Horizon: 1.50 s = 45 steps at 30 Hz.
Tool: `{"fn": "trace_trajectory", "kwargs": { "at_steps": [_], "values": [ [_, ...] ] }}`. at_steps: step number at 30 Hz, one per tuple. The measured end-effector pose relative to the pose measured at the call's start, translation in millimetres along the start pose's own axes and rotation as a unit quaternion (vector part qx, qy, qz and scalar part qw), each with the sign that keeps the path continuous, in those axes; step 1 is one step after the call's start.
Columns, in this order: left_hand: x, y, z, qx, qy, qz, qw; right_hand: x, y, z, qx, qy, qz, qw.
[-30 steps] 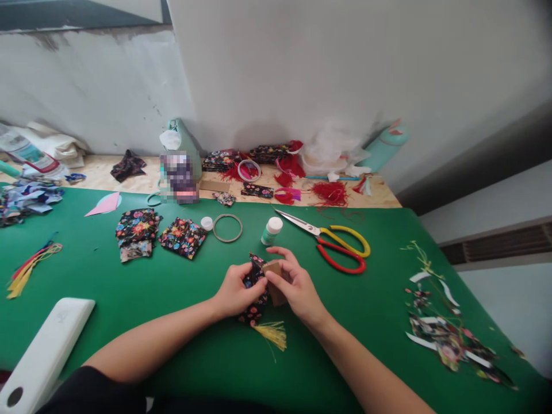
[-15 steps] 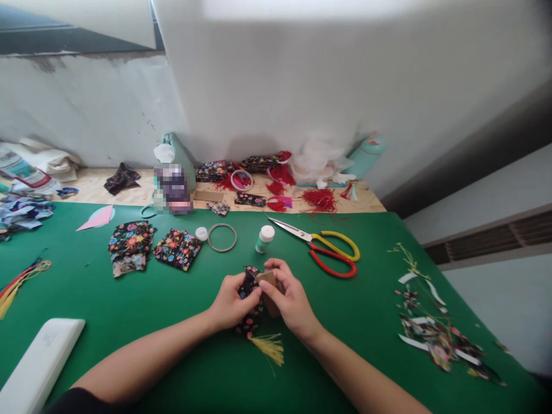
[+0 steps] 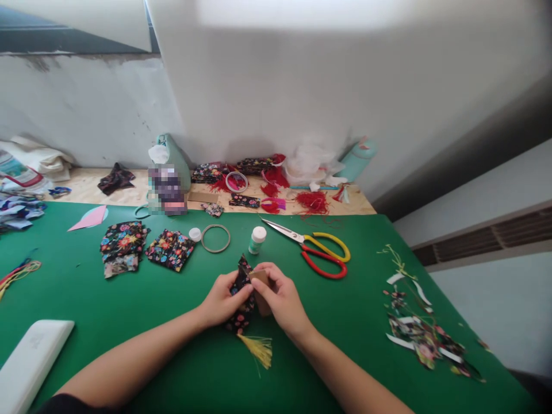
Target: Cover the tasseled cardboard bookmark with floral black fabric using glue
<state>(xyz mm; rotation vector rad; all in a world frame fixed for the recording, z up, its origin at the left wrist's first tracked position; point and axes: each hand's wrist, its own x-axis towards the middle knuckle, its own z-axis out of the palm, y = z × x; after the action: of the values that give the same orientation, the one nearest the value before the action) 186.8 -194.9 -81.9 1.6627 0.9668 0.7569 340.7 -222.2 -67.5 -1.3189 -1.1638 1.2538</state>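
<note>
My left hand (image 3: 225, 299) is closed on a small black floral fabric pouch (image 3: 242, 307) with a yellow tassel (image 3: 257, 349) hanging from its lower end. In my right hand (image 3: 279, 293) a brown piece of card (image 3: 261, 287) is pinched between thumb and fingers. The card's left edge meets the pouch's upper side; whether it reaches inside is hidden by my fingers. Just beyond my hands stands a small white-capped bottle (image 3: 257, 240). To its right lie large scissors (image 3: 321, 250) with one yellow and one red handle, blades slightly apart.
Black floral fabric pieces (image 3: 170, 250), a white cap (image 3: 195, 234) and a ring (image 3: 215, 238) lie farther left on the green tabletop (image 3: 181, 374). Fabric scraps (image 3: 425, 339) cover the right side. A white case-like object (image 3: 37, 362) sits near left. Red tassels (image 3: 313, 201) line the back.
The whole view has shifted slightly, so things appear a little farther left. Both hands keep their holds; the pouch's top corner now sticks up more beside the card.
</note>
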Motion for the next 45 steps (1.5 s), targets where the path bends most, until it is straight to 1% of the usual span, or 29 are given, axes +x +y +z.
{"fn": "trace_trajectory", "kwargs": {
  "at_steps": [3, 5, 7, 9, 13, 16, 19, 22, 24, 26, 28, 32, 35, 37, 41, 45],
  "values": [
    [3, -5, 0.1, -0.036, 0.004, -0.016, 0.999, 6, 7, -1, 0.05, -0.018, 0.079, 0.995],
    [4, -7, -0.6, -0.049, 0.002, -0.016, 0.999, 8, 11, -2, 0.082, -0.021, 0.113, 0.99],
    [5, -8, -1.1, -0.055, 0.005, -0.019, 0.998, 10, 13, -3, 0.09, -0.015, 0.116, 0.989],
    [5, -8, -1.0, -0.059, 0.008, -0.024, 0.998, 12, 13, -5, 0.081, -0.013, 0.105, 0.991],
    [7, -8, 0.0, -0.076, 0.008, -0.033, 0.997, 13, 10, -8, 0.065, -0.008, 0.091, 0.994],
    [8, -8, 0.5, -0.089, 0.009, -0.038, 0.995, 13, 8, -9, 0.07, 0.003, 0.095, 0.993],
    [8, -8, 0.3, -0.105, 0.017, -0.051, 0.993, 15, 6, -11, 0.113, 0.03, 0.114, 0.987],
    [8, -8, 0.2, -0.135, 0.018, -0.066, 0.989, 17, 3, -16, 0.186, 0.074, 0.144, 0.969],
    [7, -8, 0.3, -0.148, 0.019, -0.073, 0.986, 19, 1, -21, 0.212, 0.099, 0.154, 0.96],
    [7, -8, 0.6, -0.156, 0.022, -0.079, 0.984, 19, 0, -24, 0.211, 0.102, 0.145, 0.961],
    [8, -7, 0.7, -0.159, 0.022, -0.083, 0.984, 19, 0, -24, 0.198, 0.081, 0.132, 0.968],
    [8, -6, 0.2, -0.145, 0.024, -0.071, 0.987, 16, 6, -14, 0.141, 0.048, 0.101, 0.984],
    [7, -5, -0.3, -0.132, 0.01, -0.047, 0.99, 15, 11, -5, 0.115, 0.035, 0.091, 0.989],
    [7, -5, -0.3, -0.126, 0.003, -0.041, 0.991, 15, 12, -2, 0.115, 0.035, 0.095, 0.988],
    [7, -3, -0.4, -0.118, 0.004, -0.046, 0.992, 14, 11, -2, 0.133, 0.062, 0.106, 0.983],
    [7, -2, -0.7, -0.113, -0.007, -0.044, 0.993, 15, 12, -1, 0.112, 0.055, 0.079, 0.989]
  ]
}}
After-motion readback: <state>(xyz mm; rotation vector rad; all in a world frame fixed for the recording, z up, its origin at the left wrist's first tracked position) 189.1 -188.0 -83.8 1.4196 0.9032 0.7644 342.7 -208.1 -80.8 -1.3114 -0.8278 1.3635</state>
